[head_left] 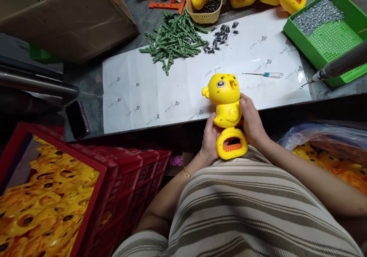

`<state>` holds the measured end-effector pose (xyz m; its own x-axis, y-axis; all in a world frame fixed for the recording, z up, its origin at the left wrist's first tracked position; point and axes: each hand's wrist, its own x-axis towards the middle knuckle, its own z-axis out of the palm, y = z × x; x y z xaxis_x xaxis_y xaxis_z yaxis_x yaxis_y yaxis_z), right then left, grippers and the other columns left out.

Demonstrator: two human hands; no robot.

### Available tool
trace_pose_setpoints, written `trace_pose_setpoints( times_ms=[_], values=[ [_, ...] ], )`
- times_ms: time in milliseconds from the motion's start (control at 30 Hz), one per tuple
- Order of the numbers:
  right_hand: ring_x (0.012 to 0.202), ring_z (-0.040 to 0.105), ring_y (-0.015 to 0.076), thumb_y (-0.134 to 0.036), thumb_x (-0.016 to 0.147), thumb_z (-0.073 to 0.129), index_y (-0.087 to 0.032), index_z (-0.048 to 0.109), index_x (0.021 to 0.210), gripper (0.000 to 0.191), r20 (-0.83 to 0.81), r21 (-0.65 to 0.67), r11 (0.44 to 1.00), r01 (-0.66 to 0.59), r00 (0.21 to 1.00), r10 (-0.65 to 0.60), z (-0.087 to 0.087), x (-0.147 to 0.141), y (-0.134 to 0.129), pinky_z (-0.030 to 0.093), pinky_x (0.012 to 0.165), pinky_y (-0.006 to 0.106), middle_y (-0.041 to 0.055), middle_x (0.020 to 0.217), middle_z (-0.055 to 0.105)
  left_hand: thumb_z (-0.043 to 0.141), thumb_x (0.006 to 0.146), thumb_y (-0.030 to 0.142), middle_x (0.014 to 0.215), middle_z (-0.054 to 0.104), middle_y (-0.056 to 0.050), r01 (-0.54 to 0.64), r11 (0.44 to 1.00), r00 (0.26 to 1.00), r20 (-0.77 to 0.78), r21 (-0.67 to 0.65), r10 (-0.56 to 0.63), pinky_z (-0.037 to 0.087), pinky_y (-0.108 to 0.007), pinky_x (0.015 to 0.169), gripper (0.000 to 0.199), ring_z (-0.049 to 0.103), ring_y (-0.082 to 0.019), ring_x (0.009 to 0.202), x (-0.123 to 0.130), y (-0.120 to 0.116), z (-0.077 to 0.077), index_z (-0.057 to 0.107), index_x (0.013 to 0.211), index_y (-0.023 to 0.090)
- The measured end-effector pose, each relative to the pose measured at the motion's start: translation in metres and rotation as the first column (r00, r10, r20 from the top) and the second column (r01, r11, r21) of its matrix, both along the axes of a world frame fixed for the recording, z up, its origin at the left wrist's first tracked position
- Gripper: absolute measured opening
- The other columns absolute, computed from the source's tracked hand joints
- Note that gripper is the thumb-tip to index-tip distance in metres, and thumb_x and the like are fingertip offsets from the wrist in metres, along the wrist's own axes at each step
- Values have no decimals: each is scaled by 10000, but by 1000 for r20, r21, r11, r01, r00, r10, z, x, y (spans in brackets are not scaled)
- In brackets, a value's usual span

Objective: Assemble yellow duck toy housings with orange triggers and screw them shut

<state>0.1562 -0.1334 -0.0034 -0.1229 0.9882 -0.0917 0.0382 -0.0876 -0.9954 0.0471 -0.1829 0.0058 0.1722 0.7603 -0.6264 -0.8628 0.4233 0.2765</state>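
Between my two hands is a yellow plastic duck toy (228, 109) with a printed eye, a notch at the front of its head and a ring-shaped handle with an orange trigger piece below. My left hand (209, 140) closes on its lower left side, near the handle. On the other side, my right hand (251, 119) wraps the body from the right, its fingertips partly hidden behind the toy. A small screwdriver (266, 74) with a clear and blue handle lies on the white sheet (137, 100) beyond my right hand.
Green plastic strips (177, 39), dark springs (221, 37) and a yellow basket (205, 16) are at the back. A green tray (341, 39) of screws and an electric screwdriver (338, 65) are right. A phone (77, 119) and red crate (100, 169) are left; a cardboard box (71, 20) stands behind.
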Motion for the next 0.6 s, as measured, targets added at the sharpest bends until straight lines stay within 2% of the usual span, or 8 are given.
trace_pose_setpoints(
  times_ms=[67, 133, 200, 267, 333, 433, 533, 600],
  values=[
    [1094, 575, 201, -357, 943, 569, -235, 582, 1199, 284, 183, 248, 968, -46, 983, 0, 9, 23, -17, 481, 916, 361, 78, 1209, 619, 305, 953, 601, 1056, 750, -135, 36, 998, 997, 74, -42, -33, 537, -421, 910, 660, 701, -296, 1027, -5, -6, -2, 618, 1279, 119],
    [901, 596, 180, -266, 918, 629, -220, 646, 1052, 142, 334, 450, 842, -299, 930, 152, 19, 43, -32, 483, 807, 332, 50, 974, 672, 260, 927, 687, 1032, 748, -164, 61, 996, 989, 139, -65, -52, 544, -422, 888, 776, 710, -300, 987, -7, -11, -3, 624, 1266, 91],
    [797, 570, 178, -336, 897, 676, -203, 669, 964, 149, 523, 483, 667, -568, 797, 301, 26, 56, -41, 463, 728, 327, 41, 844, 678, 275, 879, 766, 1006, 746, -187, 77, 994, 979, 195, -75, -61, 551, -419, 870, 866, 714, -305, 952, -7, -15, -4, 640, 1237, 68],
    [810, 550, 202, -500, 851, 689, -197, 677, 963, 323, 691, 418, 555, -719, 648, 320, 30, 60, -46, 431, 700, 342, 49, 856, 695, 326, 842, 800, 1011, 741, -205, 96, 992, 967, 242, -80, -74, 552, -411, 874, 897, 712, -309, 954, -4, -16, -3, 656, 1210, 52],
    [832, 537, 224, -615, 823, 651, -197, 670, 955, 439, 798, 360, 504, -785, 539, 270, 32, 59, -48, 396, 681, 354, 50, 872, 699, 365, 855, 765, 1031, 737, -214, 110, 988, 962, 261, -108, -78, 542, -399, 910, 854, 703, -308, 1000, 1, -15, -1, 663, 1193, 39],
    [801, 531, 224, -620, 871, 591, -184, 640, 947, 445, 864, 319, 479, -817, 459, 207, 34, 56, -51, 367, 635, 345, 63, 873, 676, 397, 894, 674, 1006, 743, -185, 60, 985, 975, 222, -161, -23, 518, -389, 964, 727, 688, -298, 1056, 8, -11, 2, 680, 1157, 59],
    [778, 549, 210, -480, 937, 574, -168, 619, 939, 315, 863, 366, 480, -797, 484, 145, 36, 54, -56, 378, 630, 331, 78, 891, 662, 414, 882, 676, 958, 746, -145, -40, 988, 985, 162, -146, 64, 516, -387, 962, 671, 687, -287, 1051, 13, -9, 6, 707, 1073, 104],
    [782, 564, 212, -404, 945, 583, -161, 606, 894, 249, 847, 426, 462, -778, 523, 98, 37, 55, -58, 406, 666, 333, 81, 861, 657, 401, 863, 727, 986, 743, -150, -56, 992, 985, 157, -117, 74, 516, -397, 958, 713, 682, -290, 1052, 14, -11, 9, 710, 1046, 111]
  ],
)
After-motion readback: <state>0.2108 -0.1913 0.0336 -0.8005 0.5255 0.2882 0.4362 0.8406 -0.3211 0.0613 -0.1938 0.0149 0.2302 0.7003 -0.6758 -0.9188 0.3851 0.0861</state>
